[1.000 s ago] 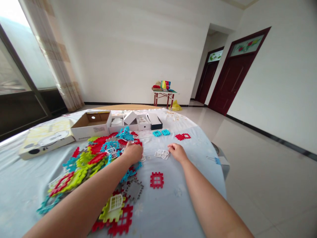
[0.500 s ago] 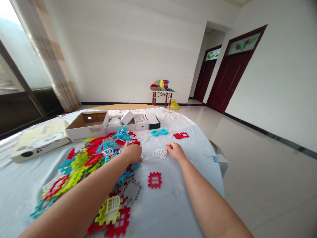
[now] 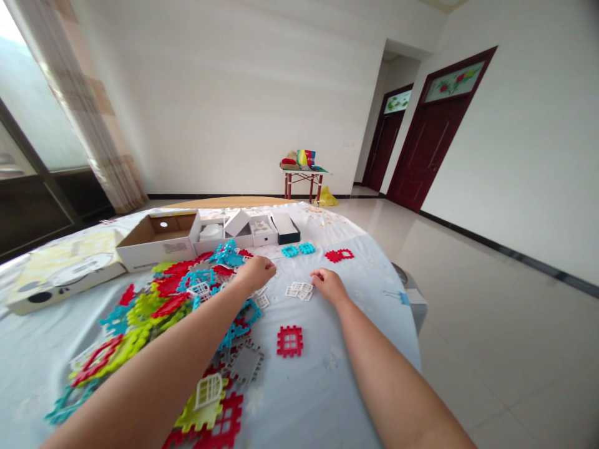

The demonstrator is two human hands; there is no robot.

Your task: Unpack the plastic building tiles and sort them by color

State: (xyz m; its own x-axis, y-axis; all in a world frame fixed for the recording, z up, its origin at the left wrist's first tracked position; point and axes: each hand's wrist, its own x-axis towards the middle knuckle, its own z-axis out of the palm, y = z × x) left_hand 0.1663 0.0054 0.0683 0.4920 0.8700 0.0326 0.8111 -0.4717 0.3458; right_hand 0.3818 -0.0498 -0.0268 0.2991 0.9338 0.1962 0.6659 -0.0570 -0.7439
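Mixed pile and separate groups of plastic pieces on a table covered with a pale cloth [image 3: 309,402]. We take the pile [image 3: 145,305] as landmark. Our left hand [image 3: 256,272] is over its right edge, fingers curled inward; whether they grip a piece we cannot tell. Our right hand [image 3: 328,285] lies well to the right of the pile, thumb and fingertips drawn together beside a cluster of white window pieces [image 3: 299,290]; we cannot tell whether it pinches one. The two hands are apart, and the cluster lies between them, closer to the right hand.

As to progress, we judge the work to be at an early stage. Apart from the pile, on its right, we see four small groups: the cluster, a red square [image 3: 290,340] nearer to us, two blue pieces [image 3: 307,248] farther off, and some red pieces [image 3: 333,256] farthest right. Most pieces overlap within the pile, colours mixed. More white pieces [image 3: 262,300] show at its right edge, and a white arched piece [image 3: 208,390] rests on a yellow-green square [image 3: 189,415] at its near end; these we count among what is left. Behind the pile stands an open box [image 3: 154,252].
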